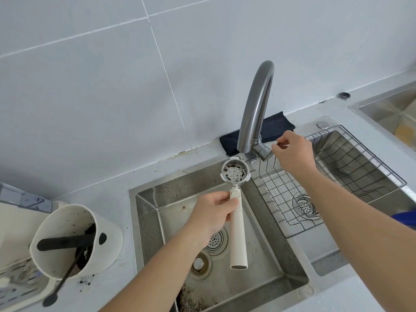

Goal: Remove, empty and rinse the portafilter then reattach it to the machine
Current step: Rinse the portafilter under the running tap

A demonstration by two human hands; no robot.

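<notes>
White portafilter [238, 224]; black cloth [258, 134]

The portafilter [235, 199], cream-handled with a steel basket (dark coffee grounds still cling inside), is held level, basket facing up, over the sink's [290, 264] back edge.

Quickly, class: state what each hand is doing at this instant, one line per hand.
Left hand: closed around the portafilter handle, holding it over the sink.
Right hand: fingers pinched at the faucet lever; actual contact cannot be told.
</notes>
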